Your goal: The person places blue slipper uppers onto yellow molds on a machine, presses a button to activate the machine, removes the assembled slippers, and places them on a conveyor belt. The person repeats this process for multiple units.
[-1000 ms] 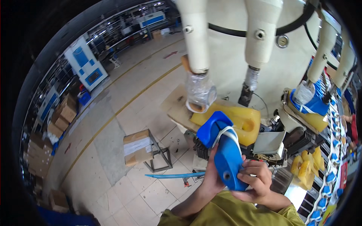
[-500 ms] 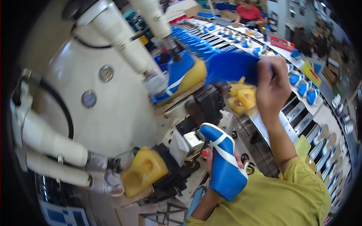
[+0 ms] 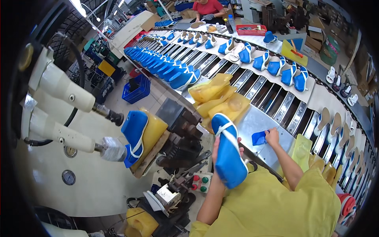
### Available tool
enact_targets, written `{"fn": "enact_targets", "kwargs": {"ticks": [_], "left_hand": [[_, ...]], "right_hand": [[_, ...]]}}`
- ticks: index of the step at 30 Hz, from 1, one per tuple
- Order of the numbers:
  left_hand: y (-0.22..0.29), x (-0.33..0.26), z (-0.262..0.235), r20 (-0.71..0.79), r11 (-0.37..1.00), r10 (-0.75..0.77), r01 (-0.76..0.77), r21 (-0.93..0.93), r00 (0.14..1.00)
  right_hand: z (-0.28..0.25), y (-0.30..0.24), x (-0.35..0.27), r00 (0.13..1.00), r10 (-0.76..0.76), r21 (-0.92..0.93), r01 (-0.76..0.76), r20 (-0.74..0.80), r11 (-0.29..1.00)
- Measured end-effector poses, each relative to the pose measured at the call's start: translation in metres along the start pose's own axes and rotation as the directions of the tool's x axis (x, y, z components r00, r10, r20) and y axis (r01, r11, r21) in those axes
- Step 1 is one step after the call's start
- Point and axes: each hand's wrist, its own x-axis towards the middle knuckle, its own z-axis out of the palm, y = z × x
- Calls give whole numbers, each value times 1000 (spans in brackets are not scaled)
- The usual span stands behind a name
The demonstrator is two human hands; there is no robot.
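My left hand (image 3: 216, 151) grips a blue shoe last (image 3: 232, 170) with white sandal straps over it, its toe pointing up and away from me. To its right, my right hand (image 3: 272, 136) pinches a small blue flexible sheet (image 3: 259, 138) low over a bare metal tabletop (image 3: 272, 152). Left of the held last, another blue last with white straps (image 3: 133, 127) rests against a yellow moulded pad (image 3: 154, 130) on the press. A pair of white press cylinders (image 3: 59, 128) with dark and wrapped tips points at that last.
Several yellow pads (image 3: 221, 96) are piled at the table's far end. Beyond runs a roller conveyor (image 3: 252, 89) carrying strapped blue lasts and soles. A button box (image 3: 201, 182) with red and green buttons sits by my left forearm. A person in red (image 3: 208, 8) works across the conveyor.
The view has turned right. My right hand has come down from beside the press to the metal tabletop, bringing the blue sheet along. My left hand keeps hold of the strapped last.
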Motion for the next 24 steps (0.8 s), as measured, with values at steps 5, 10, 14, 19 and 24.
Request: {"fn": "enact_targets", "kwargs": {"ticks": [5,10,14,19,24], "left_hand": [[-16,50,30,-55,-23,802,123,992,595],[-31,82,47,11,36,748,-57,998,664],[-11,89,49,-38,256,568,-133,957,822],[1,114,57,-21,187,512,-87,979,859],[2,150,26,-183,320,361,63,945,914]], "right_hand": [[-96,-105,-30,585,-533,747,-206,612,632],[-121,-130,-71,429,-599,695,-641,676,325],[-125,-122,-61,404,-611,563,-822,681,86],[-144,-137,-57,514,-564,606,-795,646,-31],[-135,-104,-51,583,-460,570,-801,670,-184]]}}
